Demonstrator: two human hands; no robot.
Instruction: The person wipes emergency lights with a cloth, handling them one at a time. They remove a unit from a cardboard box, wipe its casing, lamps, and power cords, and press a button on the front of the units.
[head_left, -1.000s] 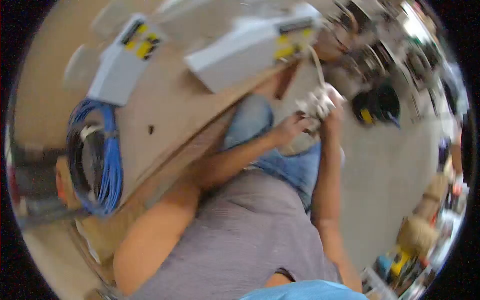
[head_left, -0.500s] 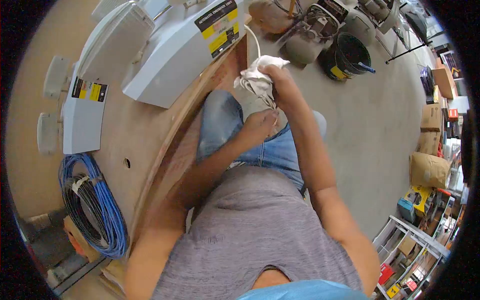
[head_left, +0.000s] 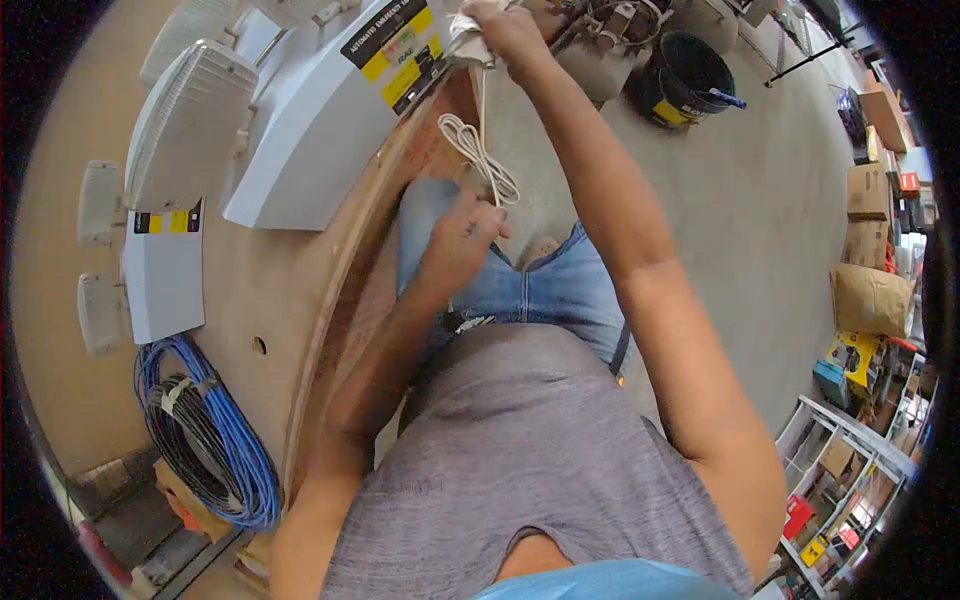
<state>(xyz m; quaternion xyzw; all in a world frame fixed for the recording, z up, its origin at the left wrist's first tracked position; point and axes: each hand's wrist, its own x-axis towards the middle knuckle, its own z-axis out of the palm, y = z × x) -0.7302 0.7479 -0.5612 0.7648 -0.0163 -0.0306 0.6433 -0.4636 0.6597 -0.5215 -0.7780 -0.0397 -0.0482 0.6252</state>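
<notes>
My right hand (head_left: 510, 40) is raised beside the upper end of a white emergency light (head_left: 300, 130) and grips a crumpled white cloth (head_left: 468, 48). A white cord (head_left: 484, 160) hangs below the cloth, partly looped in a loose bundle. Lower down, above my knees, my left hand (head_left: 468, 238) is closed on the lower end of that cord. What the end of the cord looks like is hidden by the fingers.
On the wooden table (head_left: 265, 290) to the left lie a second emergency light (head_left: 165, 285) and coils of blue cable (head_left: 235, 440) and black cable (head_left: 190, 425). A black bucket (head_left: 685, 85) stands on the floor ahead. Boxes (head_left: 868, 190) and a ladder (head_left: 850, 435) are at the right.
My right hand has moved up and forward with the cloth, apart from my left hand. The looped cord now shows between them. My left hand has shifted slightly left.
</notes>
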